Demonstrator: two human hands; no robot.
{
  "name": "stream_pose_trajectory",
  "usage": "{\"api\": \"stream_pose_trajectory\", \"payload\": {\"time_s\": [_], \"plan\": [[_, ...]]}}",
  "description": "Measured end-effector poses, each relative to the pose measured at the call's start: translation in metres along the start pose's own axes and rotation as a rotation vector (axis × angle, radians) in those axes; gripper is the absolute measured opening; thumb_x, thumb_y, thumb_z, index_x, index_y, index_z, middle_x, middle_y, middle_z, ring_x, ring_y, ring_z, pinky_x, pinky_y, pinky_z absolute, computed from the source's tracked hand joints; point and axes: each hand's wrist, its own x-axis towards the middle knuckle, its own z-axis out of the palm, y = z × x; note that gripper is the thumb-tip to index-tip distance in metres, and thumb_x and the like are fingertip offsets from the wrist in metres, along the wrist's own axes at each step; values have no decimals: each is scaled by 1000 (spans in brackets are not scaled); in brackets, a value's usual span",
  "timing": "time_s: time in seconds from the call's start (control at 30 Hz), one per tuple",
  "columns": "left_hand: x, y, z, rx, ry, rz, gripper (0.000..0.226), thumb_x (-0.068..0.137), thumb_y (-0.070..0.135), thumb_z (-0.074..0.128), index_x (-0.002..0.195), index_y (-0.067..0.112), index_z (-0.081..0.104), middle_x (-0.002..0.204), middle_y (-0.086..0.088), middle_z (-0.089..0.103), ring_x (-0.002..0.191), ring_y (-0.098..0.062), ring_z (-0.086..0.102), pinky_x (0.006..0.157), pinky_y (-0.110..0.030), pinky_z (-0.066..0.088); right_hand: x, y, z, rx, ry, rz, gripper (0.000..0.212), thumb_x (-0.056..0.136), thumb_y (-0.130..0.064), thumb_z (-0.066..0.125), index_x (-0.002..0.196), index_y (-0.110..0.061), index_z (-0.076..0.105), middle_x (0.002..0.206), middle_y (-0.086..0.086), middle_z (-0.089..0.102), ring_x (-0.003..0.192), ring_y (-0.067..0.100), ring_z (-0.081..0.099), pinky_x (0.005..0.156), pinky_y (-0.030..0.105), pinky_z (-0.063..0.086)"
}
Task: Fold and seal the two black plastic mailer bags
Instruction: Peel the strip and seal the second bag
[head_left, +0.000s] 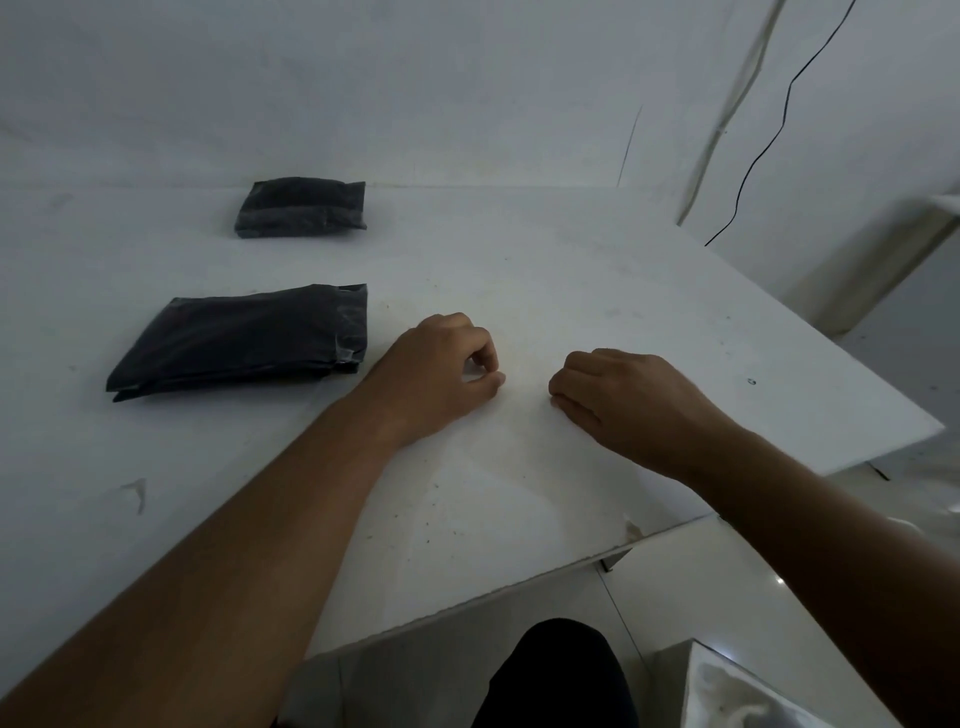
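Two black plastic mailer bags lie folded on the white table (597, 291). The nearer, larger bag (244, 340) sits at the left, just left of my left hand. The smaller bag (301, 208) lies farther back by the wall. My left hand (441, 374) rests on the table with its fingers curled in and nothing visible in them. A short gap to its right, my right hand (623, 400) also rests on the table, knuckles up and fingers curled under, holding nothing that I can see. Neither hand touches a bag.
The table's right edge runs diagonally from the back right to the front. A black cable (769, 140) hangs down the wall at the right. Below the table edge are a dark-clad knee (561, 670) and a pale box (737, 691) on the tiled floor.
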Motion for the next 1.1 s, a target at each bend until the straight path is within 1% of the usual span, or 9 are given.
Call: {"api": "stream_pose_trajectory", "payload": {"time_s": [0.07, 0.13, 0.2, 0.27, 0.37, 0.53, 0.67, 0.87, 1.1], "plan": [[0, 0, 0, -1, 3, -2, 11, 86, 34, 69, 85, 23, 67, 90, 7, 61, 91, -14, 56, 82, -40, 50, 0, 1, -3, 63, -13, 36, 27, 100, -31, 42, 103, -19, 66, 93, -3, 63, 80, 21, 62, 64, 37, 53], [0, 0, -1, 0, 3, -4, 12, 86, 35, 69, 85, 23, 67, 90, 7, 61, 91, -13, 56, 82, -40, 50, 0, 3, -7, 152, -38, 89, 23, 100, -32, 50, 114, -23, 66, 105, -7, 65, 91, 16, 63, 73, 29, 50], [0, -1, -1, -5, 3, -6, 12, 86, 35, 68, 85, 23, 67, 90, 8, 61, 90, -13, 56, 82, -39, 50, -1, 0, -8, 220, -44, 131, 26, 98, -39, 55, 119, -26, 64, 109, -10, 63, 94, 10, 60, 77, 24, 47], [1, -1, -1, -16, 2, -10, 12, 86, 35, 68, 84, 23, 67, 89, 8, 61, 89, -12, 56, 81, -39, 51, 1, -8, -7, 248, -22, 150, 29, 95, -46, 58, 115, -27, 66, 106, -11, 63, 93, 8, 59, 80, 28, 50], [2, -1, 0, -46, 15, -19, 12, 85, 34, 68, 83, 22, 68, 86, 7, 61, 86, -12, 57, 79, -40, 51, 9, -20, -3, 240, 16, 156, 27, 93, -45, 60, 107, -24, 69, 100, -8, 64, 90, 12, 59, 82, 32, 49], [1, -2, -1, -71, 21, -32, 11, 86, 33, 69, 84, 22, 68, 87, 6, 61, 86, -12, 58, 79, -38, 52, 21, -26, -3, 221, 10, 200, 23, 94, -42, 61, 104, -24, 70, 101, -7, 64, 93, 14, 58, 82, 29, 45], [2, -3, 0, -59, 17, -26, 13, 84, 35, 68, 83, 22, 68, 86, 6, 61, 85, -13, 58, 79, -40, 52, 25, -27, -5, 221, -27, 223, 18, 95, -39, 59, 101, -26, 71, 98, -9, 64, 91, 12, 57, 82, 29, 45], [2, -2, -1, -53, 22, -30, 11, 85, 33, 69, 83, 21, 68, 87, 5, 61, 85, -13, 58, 78, -37, 51, 25, -26, -2, 299, -70, 277, 14, 93, -37, 61, 94, -28, 71, 91, -11, 63, 88, 11, 57, 82, 32, 48], [2, -2, -1, -59, 21, -35, 11, 85, 31, 69, 83, 20, 69, 87, 4, 62, 86, -14, 58, 80, -38, 51, 27, -33, -7, 166, -51, 236, 17, 96, -32, 55, 97, -26, 71, 95, -8, 66, 94, 16, 56, 87, 35, 44]]}}
